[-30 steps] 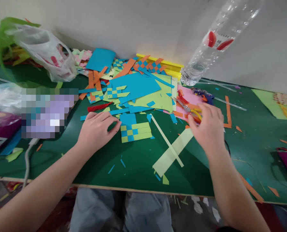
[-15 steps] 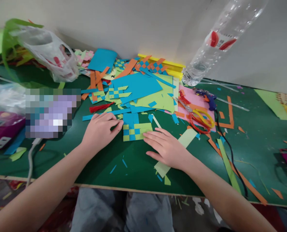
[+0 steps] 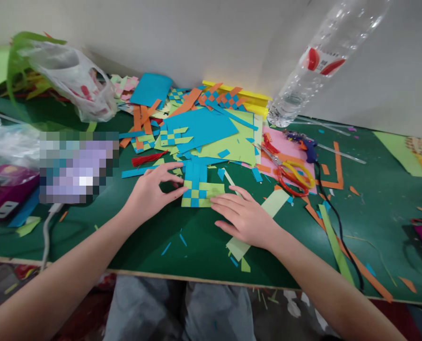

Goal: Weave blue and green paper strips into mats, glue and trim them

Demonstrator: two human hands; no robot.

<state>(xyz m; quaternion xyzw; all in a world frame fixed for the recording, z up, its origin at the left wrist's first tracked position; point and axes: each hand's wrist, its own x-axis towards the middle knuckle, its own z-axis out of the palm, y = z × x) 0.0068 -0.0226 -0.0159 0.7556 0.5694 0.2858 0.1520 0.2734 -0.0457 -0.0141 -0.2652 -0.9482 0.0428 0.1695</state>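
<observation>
A small woven paper piece [image 3: 195,193] of blue and light green strips lies flat on the table. Its blue strips run away from me and its green strips stick out to the right. My left hand [image 3: 153,190] is at its left edge, thumb and fingers apart, with the fingertips touching that edge. My right hand [image 3: 244,217] lies flat, fingers stretched out, its fingertips resting on the green strip ends. Under and beside my right hand is a pale green paper strip [image 3: 275,202].
Behind the weave lie blue sheets [image 3: 207,125] and other woven pieces. To the right are scissors [image 3: 296,177], a blue glue gun [image 3: 308,149] with its cord, and a plastic bottle [image 3: 317,61]. A plastic bag [image 3: 86,90] and a blurred-out device [image 3: 79,166] are on the left.
My left hand has shifted slightly right against the weave's left edge, and its thumb and fingers have spread apart. The right hand stays in place.
</observation>
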